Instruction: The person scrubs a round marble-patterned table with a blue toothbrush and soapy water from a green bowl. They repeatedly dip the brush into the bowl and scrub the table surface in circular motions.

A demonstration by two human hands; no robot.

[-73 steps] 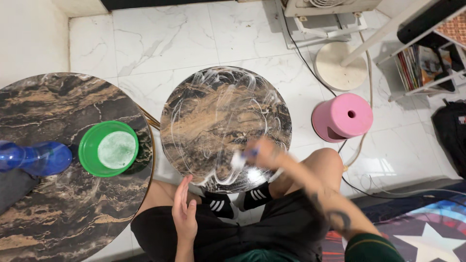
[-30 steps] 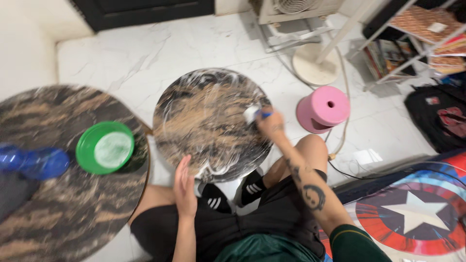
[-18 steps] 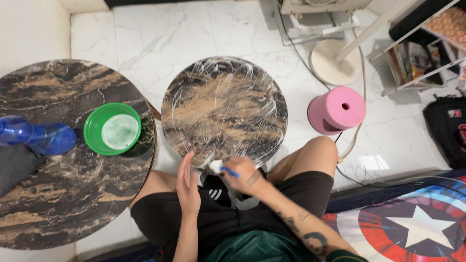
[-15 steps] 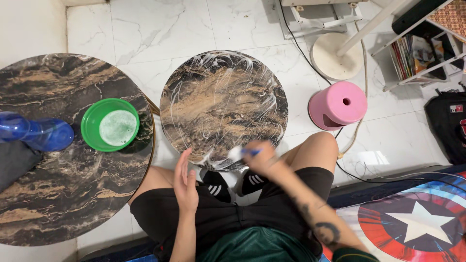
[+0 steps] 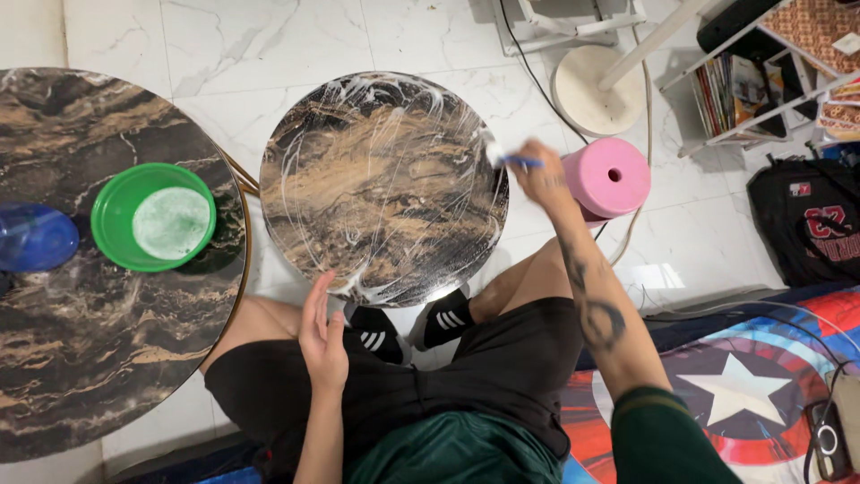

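A small round marble-patterned table, streaked with white foam, stands in front of my knees. My right hand is closed on a blue-handled brush whose white head touches the table's right edge. At the near rim my left hand rests flat with its fingers straight, against the table edge and my thigh, holding nothing.
A larger marble table to the left carries a green bowl of pale liquid and a blue bottle. A pink stool, a fan base, cables, a shelf of books and a black bag lie to the right.
My right hand swept the brush from the table's near edge up along the rim to its right side. My left hand stayed at the near rim.
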